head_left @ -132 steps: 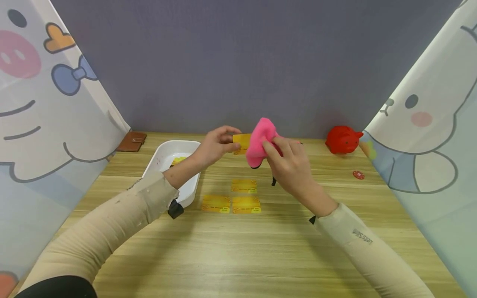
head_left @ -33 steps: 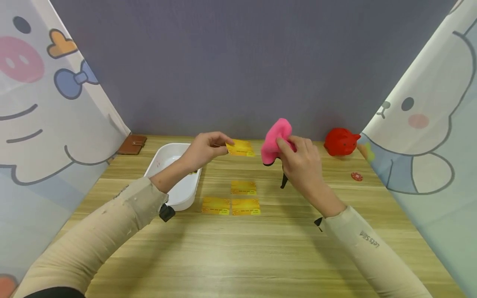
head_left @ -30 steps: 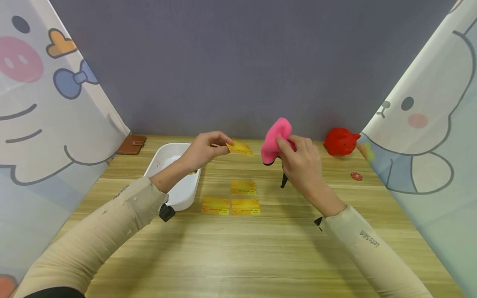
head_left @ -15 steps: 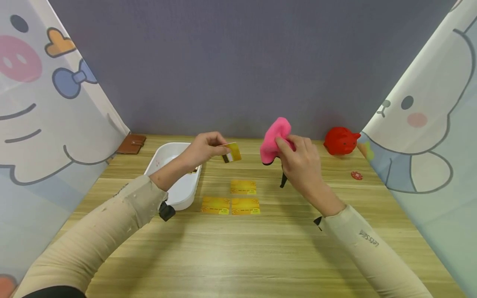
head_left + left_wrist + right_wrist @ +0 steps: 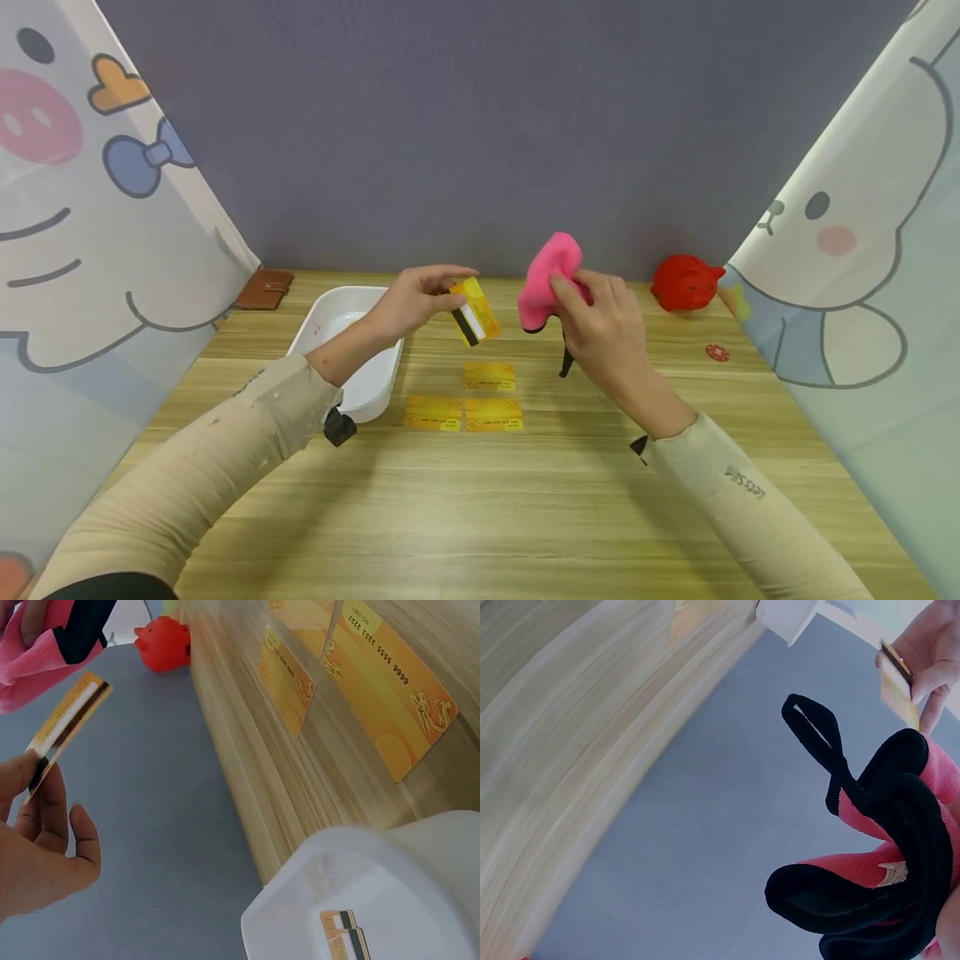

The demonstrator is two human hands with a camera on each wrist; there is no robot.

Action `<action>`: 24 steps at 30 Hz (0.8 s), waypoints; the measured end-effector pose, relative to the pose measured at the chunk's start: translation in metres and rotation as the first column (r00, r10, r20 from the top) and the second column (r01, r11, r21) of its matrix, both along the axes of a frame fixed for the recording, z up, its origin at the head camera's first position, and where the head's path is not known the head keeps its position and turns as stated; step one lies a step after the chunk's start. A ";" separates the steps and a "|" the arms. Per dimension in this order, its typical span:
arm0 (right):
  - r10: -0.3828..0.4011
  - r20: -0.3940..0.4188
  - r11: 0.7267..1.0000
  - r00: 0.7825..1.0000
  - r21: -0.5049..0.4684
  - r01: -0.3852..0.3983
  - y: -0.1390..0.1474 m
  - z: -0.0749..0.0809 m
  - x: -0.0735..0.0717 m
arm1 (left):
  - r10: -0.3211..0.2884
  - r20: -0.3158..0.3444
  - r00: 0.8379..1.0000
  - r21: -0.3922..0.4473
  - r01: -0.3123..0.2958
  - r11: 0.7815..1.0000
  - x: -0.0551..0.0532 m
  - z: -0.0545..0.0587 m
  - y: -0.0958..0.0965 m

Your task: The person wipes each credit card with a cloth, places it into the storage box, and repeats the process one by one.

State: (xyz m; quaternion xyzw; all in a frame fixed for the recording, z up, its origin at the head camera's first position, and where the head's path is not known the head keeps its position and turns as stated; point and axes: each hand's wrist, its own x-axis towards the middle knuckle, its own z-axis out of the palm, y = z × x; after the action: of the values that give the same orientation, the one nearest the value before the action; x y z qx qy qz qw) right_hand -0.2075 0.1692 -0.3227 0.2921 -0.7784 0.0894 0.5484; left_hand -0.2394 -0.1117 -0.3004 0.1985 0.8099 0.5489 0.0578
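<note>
At far left, a curtain point(image 5: 82, 233) printed with a cartoon pig slants beside the wooden table point(image 5: 480, 508), and a brown wallet point(image 5: 265, 289) lies at the table's back left corner; next comes a white tray point(image 5: 367, 379), partly behind your left forearm, with two cards point(image 5: 334, 942) overlapping on its floor, as the left wrist view shows. Your left hand point(image 5: 411, 306) pinches a yellow card point(image 5: 482, 315) between thumb and fingers, holding it tilted in the air above the table, its back with the black stripe and white strip turned towards you. Nearer you, three gold cards point(image 5: 493, 414) lie face up, two side by side and one behind the right-hand one. Right of the held card, and apart from it, your right hand point(image 5: 606, 325) grips a bunched pink cloth piece point(image 5: 549, 279) between thumb and curled fingers; the right wrist view shows its black edging and black loop hanging free. Beyond, a red piggy bank point(image 5: 686, 283) stands near the back, a red chip point(image 5: 717, 352) lies in front of it, and another cartoon curtain point(image 5: 862, 275) closes the right side
</note>
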 end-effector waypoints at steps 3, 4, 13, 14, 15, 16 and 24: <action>0.005 -0.012 1.000 1.000 0.006 -0.004 -0.002 0.002 0.001 | 0.013 -0.008 1.000 0.021 -0.013 1.000 0.000 0.000 0.002; 0.009 -0.021 1.000 1.000 0.007 -0.009 -0.003 0.003 0.002 | 0.020 -0.013 1.000 0.026 -0.019 0.999 0.000 0.000 0.003; 0.043 -0.096 0.997 0.994 0.065 -0.037 -0.009 0.011 -0.002 | 0.055 -0.033 0.998 0.039 -0.053 0.998 0.002 0.000 0.009; 0.047 -0.098 0.996 0.994 0.081 -0.039 -0.009 0.012 -0.002 | 0.060 -0.034 0.998 0.042 -0.059 0.997 0.002 -0.001 0.010; 0.055 -0.099 0.995 0.994 0.093 -0.045 -0.010 0.013 -0.002 | 0.066 -0.034 0.997 0.049 -0.065 0.997 0.002 -0.001 0.012; 0.061 -0.101 0.993 0.993 0.106 -0.051 -0.011 0.013 -0.003 | 0.071 -0.034 0.997 0.058 -0.069 0.996 0.002 -0.001 0.013; 0.074 -0.092 0.982 0.993 0.181 -0.057 -0.017 0.010 -0.003 | 0.076 -0.033 0.997 0.122 -0.071 0.990 0.002 -0.010 0.024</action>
State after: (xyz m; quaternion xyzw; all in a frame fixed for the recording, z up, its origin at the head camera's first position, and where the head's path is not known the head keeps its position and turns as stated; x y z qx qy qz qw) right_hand -0.2108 0.1521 -0.3126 0.3695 -0.7452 0.0229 0.5547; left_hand -0.2372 -0.0873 -0.3108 0.1820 0.7828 0.5949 0.0101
